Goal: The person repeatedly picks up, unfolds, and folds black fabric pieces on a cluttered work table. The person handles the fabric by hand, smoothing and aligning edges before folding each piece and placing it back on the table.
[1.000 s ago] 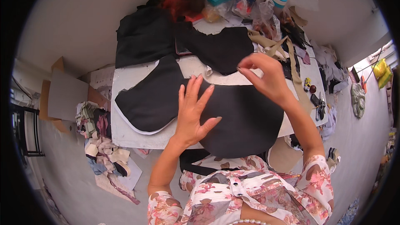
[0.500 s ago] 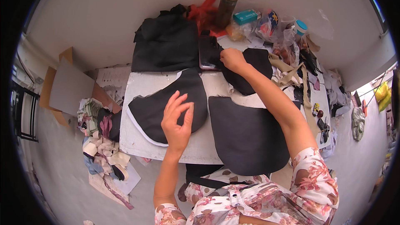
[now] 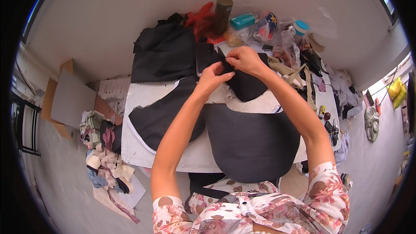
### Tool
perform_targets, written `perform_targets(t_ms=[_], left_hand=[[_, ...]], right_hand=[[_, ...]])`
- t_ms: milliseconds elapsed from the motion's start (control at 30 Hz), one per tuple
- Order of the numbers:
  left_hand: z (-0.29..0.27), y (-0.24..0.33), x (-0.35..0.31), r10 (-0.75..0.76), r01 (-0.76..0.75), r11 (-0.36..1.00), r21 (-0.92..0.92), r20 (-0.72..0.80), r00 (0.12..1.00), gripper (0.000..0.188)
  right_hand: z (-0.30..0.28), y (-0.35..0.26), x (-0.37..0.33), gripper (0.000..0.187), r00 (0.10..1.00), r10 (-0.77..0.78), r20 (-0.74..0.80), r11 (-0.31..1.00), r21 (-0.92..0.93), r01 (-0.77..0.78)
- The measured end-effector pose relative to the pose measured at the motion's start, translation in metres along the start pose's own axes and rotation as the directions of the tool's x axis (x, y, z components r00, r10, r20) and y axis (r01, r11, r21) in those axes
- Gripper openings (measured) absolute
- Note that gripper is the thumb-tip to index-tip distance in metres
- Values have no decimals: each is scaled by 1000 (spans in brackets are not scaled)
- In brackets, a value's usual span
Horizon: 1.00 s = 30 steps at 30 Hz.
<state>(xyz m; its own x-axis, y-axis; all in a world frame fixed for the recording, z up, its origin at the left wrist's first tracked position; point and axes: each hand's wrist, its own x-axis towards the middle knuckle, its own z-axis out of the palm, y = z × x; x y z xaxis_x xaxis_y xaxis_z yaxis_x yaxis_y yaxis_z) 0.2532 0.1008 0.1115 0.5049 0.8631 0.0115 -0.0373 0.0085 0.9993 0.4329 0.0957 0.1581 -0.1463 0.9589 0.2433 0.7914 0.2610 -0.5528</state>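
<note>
Both hands meet at the far middle of the white table (image 3: 141, 91), over a small black fabric piece (image 3: 248, 87). My right hand (image 3: 246, 60) pinches the upper left edge of that piece. Close beside it, my left hand (image 3: 211, 78) grips the same edge, thumb below and fingers above; the exact hold is partly hidden. A large rounded black fabric piece (image 3: 253, 143) lies flat nearest my body. To its left, under my left forearm, is a curved black piece (image 3: 162, 119) with a white border. A dark phone-like object (image 3: 203, 54) lies just behind my left hand.
A folded black cloth stack (image 3: 164, 54) sits at the far left. Behind stand a dark cylinder (image 3: 223, 15), a teal box (image 3: 244, 21) and plastic bags (image 3: 284, 39). Beige scraps (image 3: 292, 76) and small tools (image 3: 331, 130) line the right edge. Cloth scraps (image 3: 106, 164) lie off the table's left.
My left hand has moved from above the white-bordered piece up and right to the small black piece, closing on its edge. My right hand stays there, pinching. The view has shifted slightly.
</note>
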Motion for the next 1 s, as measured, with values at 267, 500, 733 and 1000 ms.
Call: perform_targets(t_ms=[267, 500, 733, 1000], left_hand=[[28, 43, 25, 198, -163, 964, 208, -155, 968, 21], [19, 83, -3, 607, -477, 654, 587, -31, 794, 25], [-7, 108, -19, 601, -443, 695, 566, -120, 790, 31], [-21, 124, -47, 555, -502, 831, 238, -310, 772, 17]], right_hand=[[-41, -10, -4, 43, 968, -194, -159, 958, 182, 222], [-72, 22, -28, 34, 983, -123, 136, 979, -143, 143], [-112, 58, -85, 24, 990, -68, -126, 988, 129, 84], [-139, 16, -131, 20, 889, 150, -433, 745, 641, 187]])
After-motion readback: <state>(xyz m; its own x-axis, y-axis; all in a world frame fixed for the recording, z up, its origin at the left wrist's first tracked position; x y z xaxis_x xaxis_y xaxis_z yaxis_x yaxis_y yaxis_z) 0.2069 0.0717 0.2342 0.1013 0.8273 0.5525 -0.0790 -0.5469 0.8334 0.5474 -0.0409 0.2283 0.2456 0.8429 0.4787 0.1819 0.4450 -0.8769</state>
